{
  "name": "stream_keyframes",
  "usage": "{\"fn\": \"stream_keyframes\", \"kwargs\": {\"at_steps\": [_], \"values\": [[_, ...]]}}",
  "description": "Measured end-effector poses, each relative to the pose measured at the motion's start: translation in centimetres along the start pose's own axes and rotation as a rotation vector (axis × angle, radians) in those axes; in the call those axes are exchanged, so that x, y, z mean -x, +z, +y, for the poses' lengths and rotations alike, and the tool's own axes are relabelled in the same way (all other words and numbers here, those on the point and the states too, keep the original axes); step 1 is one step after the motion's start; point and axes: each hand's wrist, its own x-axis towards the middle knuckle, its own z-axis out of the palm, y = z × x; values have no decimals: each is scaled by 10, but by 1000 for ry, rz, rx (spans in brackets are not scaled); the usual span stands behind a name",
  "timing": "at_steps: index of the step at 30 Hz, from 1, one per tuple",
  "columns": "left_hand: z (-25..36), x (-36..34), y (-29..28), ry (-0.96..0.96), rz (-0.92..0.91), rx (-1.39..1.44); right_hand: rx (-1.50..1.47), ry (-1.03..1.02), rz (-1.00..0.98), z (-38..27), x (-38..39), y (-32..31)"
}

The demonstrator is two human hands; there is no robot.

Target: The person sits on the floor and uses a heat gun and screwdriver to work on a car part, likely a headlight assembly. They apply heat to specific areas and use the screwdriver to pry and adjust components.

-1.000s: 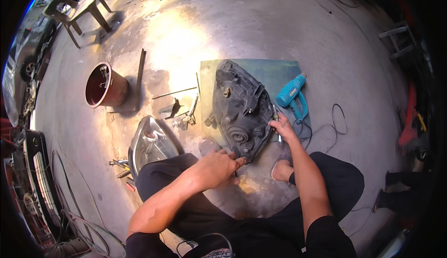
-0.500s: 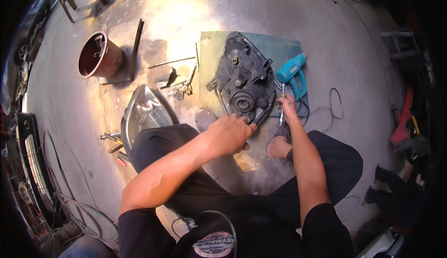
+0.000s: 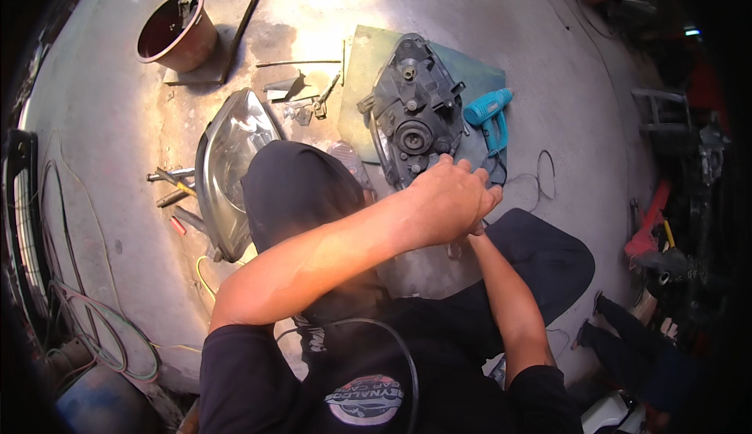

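My left hand reaches across to the right, its fingers curled downward, just in front of the lower end of a black headlight housing. What those fingers close on is hidden beneath them. Only the wrist edge of my right hand shows, since the left hand covers its fingers. The housing lies back side up on a greenish board, with a round cap and sockets showing. Beside it on the right rests a teal heat gun.
A clear headlight lens lies left of my knee, with several hand tools beside it. Brackets and a thin rod are on the floor beyond. A brown bucket stands far left. Hoses coil at lower left.
My left hand has moved right, from the housing's lower edge to over my right hand. The screwdriver that showed in my right hand is now out of sight. The view has shifted.
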Motion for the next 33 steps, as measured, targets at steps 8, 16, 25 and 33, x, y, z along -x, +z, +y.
{"fn": "stream_keyframes", "kwargs": {"at_steps": [8, 16, 25, 33], "values": [[18, 82, 57, -130, -396, 258, 356, -91, -298, 9, 53, 40], [11, 91, 67, -163, -134, 197, 122, 38, -131, -29, 77, 23], [24, 96, 64, -50, 85, 504, 141, 31, -167, -58, 123, 15], [32, 100, 83, -103, -213, 298, 80, 144, -145, -48, 147, 16]]}}
